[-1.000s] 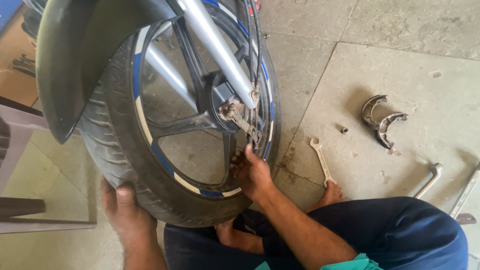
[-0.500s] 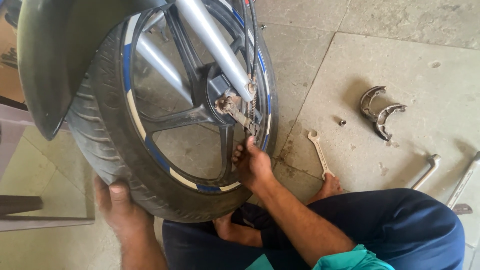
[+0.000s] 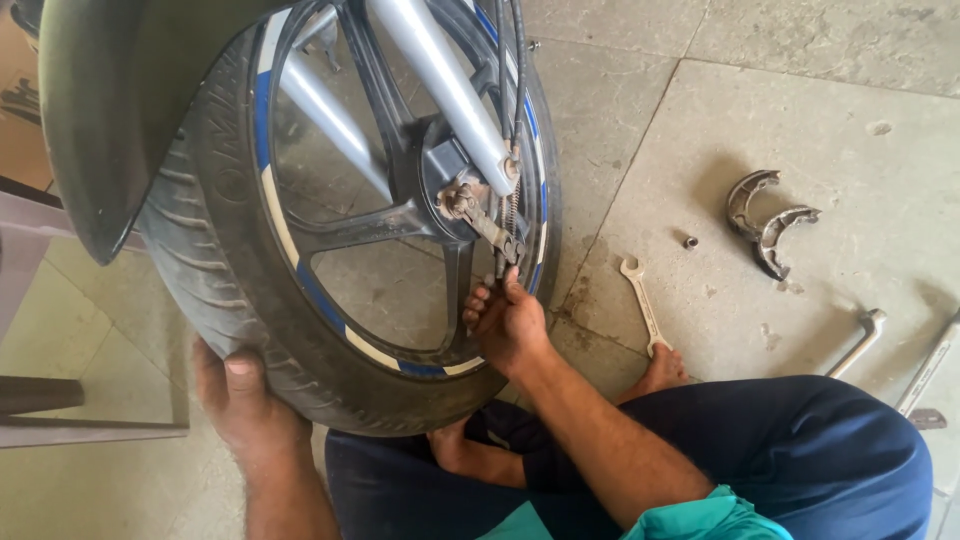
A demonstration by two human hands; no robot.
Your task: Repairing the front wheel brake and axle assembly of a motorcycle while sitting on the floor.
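Fingertips of the right hand (image 3: 508, 322) are pinching the brake arm's lower end (image 3: 507, 250); left hand (image 3: 240, 395) is gripping the tyre (image 3: 215, 290). Brake shoes (image 3: 765, 215) are lying out, spanner (image 3: 642, 305) unused, so reassembly seems unfinished.

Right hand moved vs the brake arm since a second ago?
No. The right hand stays just under the brake arm at the hub, fingertips at its lower end; only the camera shifted.
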